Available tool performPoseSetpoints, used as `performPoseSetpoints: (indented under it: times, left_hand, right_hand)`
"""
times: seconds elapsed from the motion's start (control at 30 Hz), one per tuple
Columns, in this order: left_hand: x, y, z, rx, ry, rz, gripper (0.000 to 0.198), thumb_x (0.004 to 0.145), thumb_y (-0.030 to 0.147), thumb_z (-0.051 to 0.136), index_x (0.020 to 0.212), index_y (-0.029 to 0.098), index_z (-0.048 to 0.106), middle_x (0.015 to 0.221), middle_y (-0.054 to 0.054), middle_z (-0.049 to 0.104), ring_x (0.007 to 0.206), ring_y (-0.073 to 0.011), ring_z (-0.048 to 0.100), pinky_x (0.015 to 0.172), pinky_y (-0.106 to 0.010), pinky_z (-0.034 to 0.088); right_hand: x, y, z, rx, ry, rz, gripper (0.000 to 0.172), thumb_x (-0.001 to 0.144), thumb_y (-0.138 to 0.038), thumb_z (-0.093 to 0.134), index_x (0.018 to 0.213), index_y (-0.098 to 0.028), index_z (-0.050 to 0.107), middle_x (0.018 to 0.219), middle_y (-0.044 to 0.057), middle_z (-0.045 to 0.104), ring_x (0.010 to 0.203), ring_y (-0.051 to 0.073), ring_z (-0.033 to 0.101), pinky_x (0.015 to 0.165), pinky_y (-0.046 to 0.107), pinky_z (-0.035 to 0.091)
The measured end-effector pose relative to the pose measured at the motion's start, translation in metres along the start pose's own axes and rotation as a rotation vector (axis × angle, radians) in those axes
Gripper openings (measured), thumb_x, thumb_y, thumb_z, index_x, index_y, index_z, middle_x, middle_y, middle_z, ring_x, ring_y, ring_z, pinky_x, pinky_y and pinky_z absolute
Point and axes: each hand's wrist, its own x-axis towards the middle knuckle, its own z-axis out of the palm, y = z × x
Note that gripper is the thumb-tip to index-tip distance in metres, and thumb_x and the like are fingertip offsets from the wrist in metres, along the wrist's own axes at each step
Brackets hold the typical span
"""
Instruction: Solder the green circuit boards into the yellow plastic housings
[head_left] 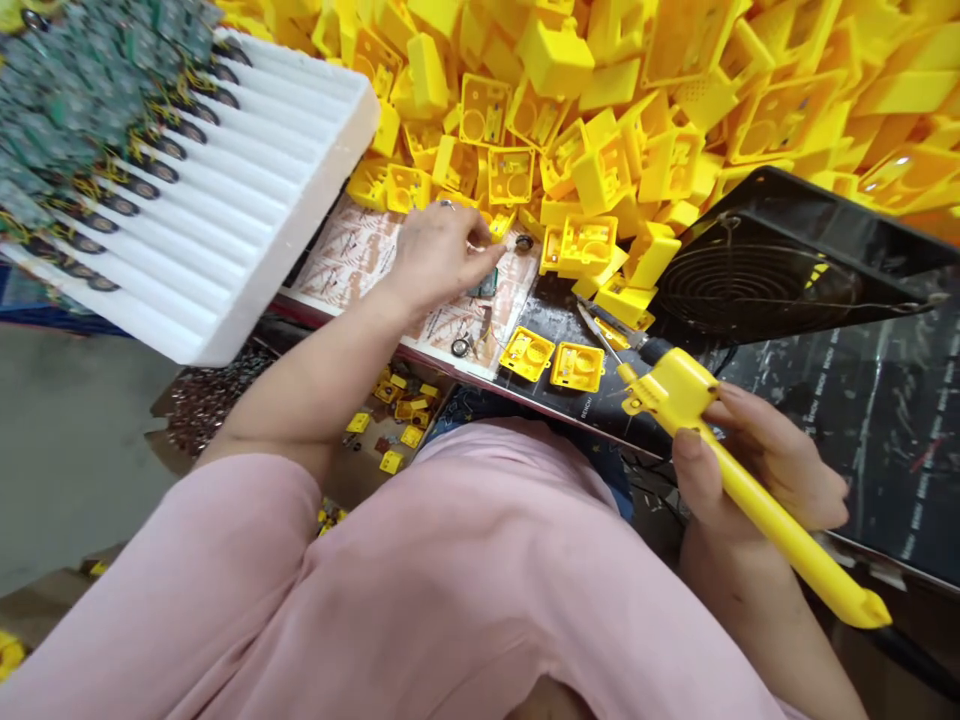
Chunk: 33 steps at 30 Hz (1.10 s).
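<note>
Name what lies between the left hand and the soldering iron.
Head view: two open yellow housings side by side on the black mat, near the soldering iron.

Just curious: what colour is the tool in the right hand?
The tool is yellow; head view.

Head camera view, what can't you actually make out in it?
- Head view: whatever the left hand touches, covered by its own fingers.
- Head view: circuit boards in the foam tray, blurred and cut off by the top-left edge.
- Head view: print on the sheet, too small.
- Head view: tip of the yellow tool in the right hand, too thin to tell what it touches.
</note>
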Motion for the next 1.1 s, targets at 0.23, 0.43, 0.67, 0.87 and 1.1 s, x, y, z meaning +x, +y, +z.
performPoseSetpoints:
  times: [0.23, 0.43, 0.67, 0.87, 1.1]
  left_hand:
    - [-0.006, 0.002, -0.008, -0.415, -0.003, -0.085, 0.030, 0.096, 0.051, 0.059, 0.096, 0.022, 0.066, 0.103, -0.006, 0.080, 0.101, -0.0206, 0.076, 0.088, -0.037, 0.061]
    - [0.003, 0.022, -0.046, -0.749, -0.058, -0.100, 0.035, 0.081, 0.056, 0.077, 0.084, 0.024, 0.063, 0.085, 0.001, 0.072, 0.086, -0.0180, 0.071, 0.087, -0.043, 0.059]
    - [-0.026, 0.088, -0.029, -0.061, -0.411, 0.471, 0.018, 0.094, 0.022, 0.055, 0.090, 0.022, 0.072, 0.087, -0.001, 0.077, 0.085, -0.0200, 0.074, 0.082, -0.035, 0.053]
    - [-0.035, 0.094, -0.002, 0.200, -0.316, 0.514, 0.029, 0.099, 0.026, 0.046, 0.093, 0.018, 0.073, 0.082, -0.005, 0.074, 0.082, -0.0235, 0.072, 0.077, -0.037, 0.048]
    - [-0.035, 0.098, -0.001, 0.254, -0.306, 0.515, 0.031, 0.096, 0.025, 0.043, 0.088, 0.018, 0.072, 0.077, -0.008, 0.072, 0.076, -0.0271, 0.071, 0.071, -0.040, 0.046]
  right_hand:
    - [0.009, -0.007, 0.004, -0.068, 0.127, -0.059, 0.056, 0.077, -0.020, 0.087, 0.131, -0.030, 0.076, 0.097, 0.004, 0.084, 0.057, 0.019, 0.073, 0.041, 0.024, 0.051]
    - [0.014, -0.009, 0.006, 0.054, 0.143, -0.014, 0.050, 0.079, -0.027, 0.088, 0.129, -0.029, 0.077, 0.097, 0.003, 0.083, 0.065, 0.019, 0.075, 0.054, 0.026, 0.059]
    - [0.024, 0.022, 0.000, 0.231, 0.605, 0.229, 0.063, 0.108, -0.060, 0.042, 0.087, -0.016, 0.083, 0.071, 0.004, 0.069, 0.067, 0.018, 0.070, 0.059, 0.028, 0.054]
    - [0.012, 0.011, -0.016, 0.175, 0.400, 0.199, 0.017, 0.093, -0.037, 0.079, 0.102, -0.024, 0.085, 0.076, 0.000, 0.076, 0.057, 0.012, 0.066, 0.053, 0.023, 0.051]
    - [0.009, -0.016, -0.037, 0.082, -0.254, -0.077, 0.024, 0.090, -0.024, 0.082, 0.112, -0.027, 0.074, 0.084, 0.000, 0.080, 0.068, 0.016, 0.077, 0.059, 0.022, 0.063]
